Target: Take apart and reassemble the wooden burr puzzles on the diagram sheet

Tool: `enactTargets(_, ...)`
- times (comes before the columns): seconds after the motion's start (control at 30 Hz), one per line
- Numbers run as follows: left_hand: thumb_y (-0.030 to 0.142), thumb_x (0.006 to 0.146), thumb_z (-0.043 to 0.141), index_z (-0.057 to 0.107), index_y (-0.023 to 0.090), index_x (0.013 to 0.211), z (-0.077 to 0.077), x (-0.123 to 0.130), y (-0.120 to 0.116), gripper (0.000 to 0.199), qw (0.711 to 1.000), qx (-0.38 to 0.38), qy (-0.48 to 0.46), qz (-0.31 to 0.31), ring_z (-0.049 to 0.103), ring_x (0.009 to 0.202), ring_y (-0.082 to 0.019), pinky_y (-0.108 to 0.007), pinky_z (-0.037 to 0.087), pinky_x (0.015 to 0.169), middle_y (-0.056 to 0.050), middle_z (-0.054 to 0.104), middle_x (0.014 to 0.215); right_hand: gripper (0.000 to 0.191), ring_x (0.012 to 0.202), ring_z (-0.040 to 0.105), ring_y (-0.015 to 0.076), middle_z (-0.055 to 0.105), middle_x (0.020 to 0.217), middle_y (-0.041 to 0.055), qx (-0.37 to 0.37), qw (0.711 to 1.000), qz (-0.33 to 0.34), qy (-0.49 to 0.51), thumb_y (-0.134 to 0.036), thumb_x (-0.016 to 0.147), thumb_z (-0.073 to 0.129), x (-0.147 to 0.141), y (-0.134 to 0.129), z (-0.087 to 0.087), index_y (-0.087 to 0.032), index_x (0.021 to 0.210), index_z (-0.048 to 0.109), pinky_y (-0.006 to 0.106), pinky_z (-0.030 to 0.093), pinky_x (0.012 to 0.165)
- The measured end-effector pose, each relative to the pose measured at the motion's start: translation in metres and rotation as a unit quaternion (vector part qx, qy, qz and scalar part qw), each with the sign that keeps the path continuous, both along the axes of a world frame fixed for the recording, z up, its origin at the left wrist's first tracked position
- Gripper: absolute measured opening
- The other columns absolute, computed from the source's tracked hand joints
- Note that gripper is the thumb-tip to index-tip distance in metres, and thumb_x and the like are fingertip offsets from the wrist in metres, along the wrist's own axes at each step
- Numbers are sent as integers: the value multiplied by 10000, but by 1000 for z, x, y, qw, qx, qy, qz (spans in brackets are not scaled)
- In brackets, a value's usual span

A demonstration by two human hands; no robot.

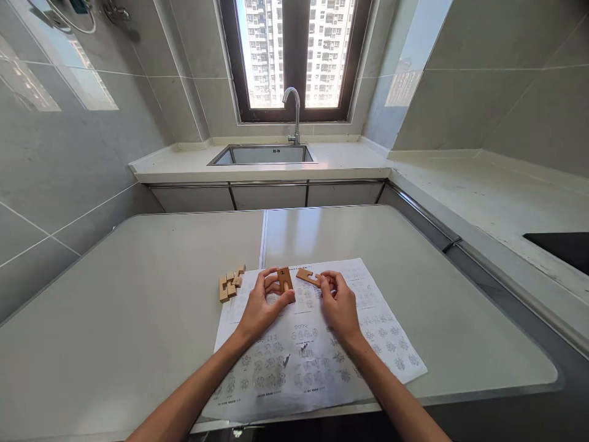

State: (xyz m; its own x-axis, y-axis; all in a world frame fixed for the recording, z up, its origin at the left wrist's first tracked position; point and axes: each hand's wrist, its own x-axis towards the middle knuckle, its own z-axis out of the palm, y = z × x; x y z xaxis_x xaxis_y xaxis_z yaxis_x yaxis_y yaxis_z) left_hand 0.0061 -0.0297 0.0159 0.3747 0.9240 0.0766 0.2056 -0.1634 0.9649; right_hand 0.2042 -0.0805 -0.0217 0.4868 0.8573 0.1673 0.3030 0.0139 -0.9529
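Between the fingers and thumb of my left hand (264, 304) stands a wooden puzzle piece (284, 279) with a dark mark near its top. My right hand (339, 304) pinches the right end of a flat, notched wooden puzzle piece (307, 276), tilted to the left. A small gap separates the two pieces. Both hands are over a large printed sheet (317, 380) covered with small diagrams. Left of the sheet's upper corner, several small notched wooden blocks (229, 285) lie close together. My fingers hide parts of both held pieces.
The sheet lies on a pale table (138, 319) with a seam across its top. Beyond are a counter (350, 156), a sink (267, 155) and a faucet (297, 116) beneath a window. Another counter (506, 190) runs along the right, with a black object (561, 245) on it.
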Motion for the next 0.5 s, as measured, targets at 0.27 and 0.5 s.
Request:
enactTargets(0.27, 646, 944, 657, 445, 218, 1402, -5, -1, 0, 661, 998, -22, -35, -51, 712, 1185, -289, -464, 536, 1027, -161, 723, 1328, 277, 835, 660, 251, 742, 932, 78, -6, 994, 44, -99, -461, 1042, 514, -5, -2, -1, -226, 1042, 661, 366, 485, 762)
enactTargets(0.5, 700, 943, 614, 445, 216, 1395, -6, 0, -1, 684, 995, -40, -52, -73, 691, 1248, -323, -510, 518, 1058, -174, 744, 1303, 217, 991, 622, 310, 740, 993, 112, 22, 986, 61, -153, -388, 1038, 540, -4, 0, -10, -235, 996, 689, 450, 501, 866)
